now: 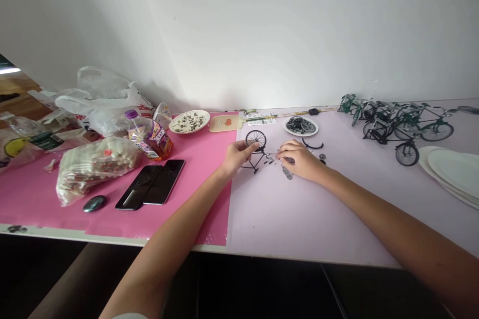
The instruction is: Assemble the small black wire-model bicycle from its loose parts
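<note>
My left hand point(240, 155) grips a small black model bicycle point(258, 160) whose spoked wheel points up, thumb and fingers closed on it beside the wheel. Close to its right, my right hand point(296, 158) is closed in a pinch at a silvery part of the bicycle; whatever lies between the fingertips is too small to make out. Just under the right fingers is a grey, flat, patterned piece point(287, 173). Behind that hand lie a curved black strip point(313, 145) and a small dark round part point(322, 158).
A plate of black parts point(317, 127) stands behind my hands. Several finished model bicycles point(406, 122) and stacked white plates point(454, 172) are at the right. On the pink left side are two phones point(151, 187), a drink bottle point(151, 137), a filled clear bag point(95, 162) and another plate point(207, 120).
</note>
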`<action>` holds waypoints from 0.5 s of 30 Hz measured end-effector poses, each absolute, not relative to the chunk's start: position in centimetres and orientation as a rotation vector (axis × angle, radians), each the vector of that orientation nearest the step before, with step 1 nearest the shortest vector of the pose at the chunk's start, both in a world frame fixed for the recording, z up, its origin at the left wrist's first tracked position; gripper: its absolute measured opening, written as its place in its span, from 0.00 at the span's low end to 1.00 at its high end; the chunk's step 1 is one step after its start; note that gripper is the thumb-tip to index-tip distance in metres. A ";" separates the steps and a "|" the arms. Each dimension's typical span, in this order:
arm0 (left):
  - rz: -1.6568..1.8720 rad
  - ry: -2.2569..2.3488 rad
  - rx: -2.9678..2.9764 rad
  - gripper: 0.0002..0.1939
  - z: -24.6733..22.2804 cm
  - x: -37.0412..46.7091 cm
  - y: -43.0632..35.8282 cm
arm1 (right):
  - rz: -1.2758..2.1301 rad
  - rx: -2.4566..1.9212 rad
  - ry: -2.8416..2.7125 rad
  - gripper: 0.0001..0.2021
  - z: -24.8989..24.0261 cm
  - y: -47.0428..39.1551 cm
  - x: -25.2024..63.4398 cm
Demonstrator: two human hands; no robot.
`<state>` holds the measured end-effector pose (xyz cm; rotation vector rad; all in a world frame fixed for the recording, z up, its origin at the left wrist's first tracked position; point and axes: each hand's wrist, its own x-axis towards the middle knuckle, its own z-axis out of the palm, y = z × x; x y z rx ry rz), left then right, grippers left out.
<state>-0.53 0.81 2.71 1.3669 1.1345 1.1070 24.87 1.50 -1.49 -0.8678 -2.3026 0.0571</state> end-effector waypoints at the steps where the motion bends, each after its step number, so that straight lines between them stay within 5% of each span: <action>1: 1.105 1.135 1.367 0.25 2.7 -0.5 0.8 | 0.060 -0.868 -2.276 0.10 -1.5 1.6 24.9; 7: 1.147 1.129 1.385 0.24 3.0 -0.5 0.5 | 0.101 -0.890 -2.075 0.07 -1.2 1.7 25.2; 12: 1.211 1.153 1.453 0.22 2.9 -0.4 0.4 | 0.112 -0.954 -2.062 0.19 -1.1 1.3 25.2; 15: 1.303 1.196 1.547 0.20 2.6 -0.3 0.4 | 0.066 -0.985 -2.070 0.18 -0.9 1.1 25.0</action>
